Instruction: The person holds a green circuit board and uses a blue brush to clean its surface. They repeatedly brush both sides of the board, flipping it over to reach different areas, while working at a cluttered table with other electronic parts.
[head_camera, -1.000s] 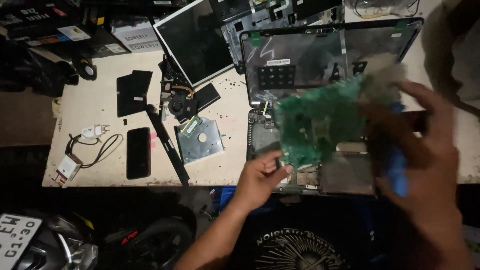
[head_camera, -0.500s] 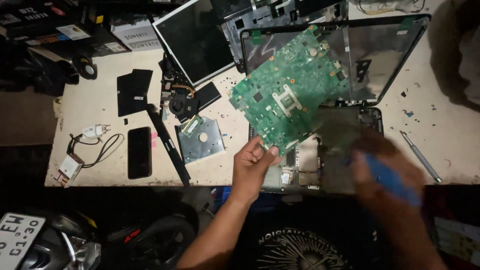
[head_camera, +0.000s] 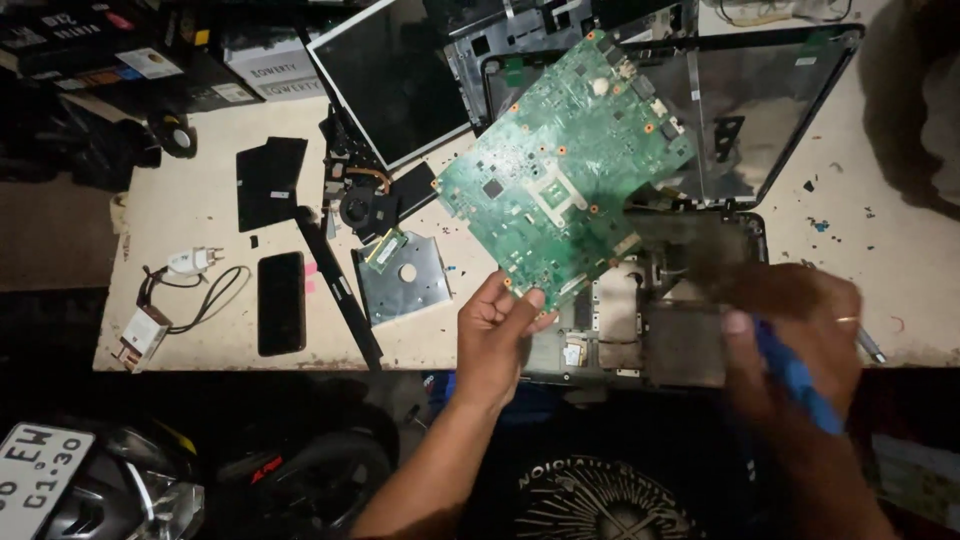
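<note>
The left hand (head_camera: 497, 330) grips the green motherboard (head_camera: 560, 175) by its lower corner, thumb on top, and holds it tilted above the open laptop base (head_camera: 640, 320) w/ the far end over the lid shell (head_camera: 770, 110). The right hand (head_camera: 795, 335), blurred, is closed around a blue-handled tool (head_camera: 795, 385), just beside the base's right edge. On the table (head_camera: 200, 210), left of the board, lie an optical drive (head_camera: 405, 280), a cooling fan (head_camera: 360, 205), a black phone (head_camera: 281, 302), a white charger w/ cable (head_camera: 170, 300) and an LCD panel (head_camera: 395, 75).
</note>
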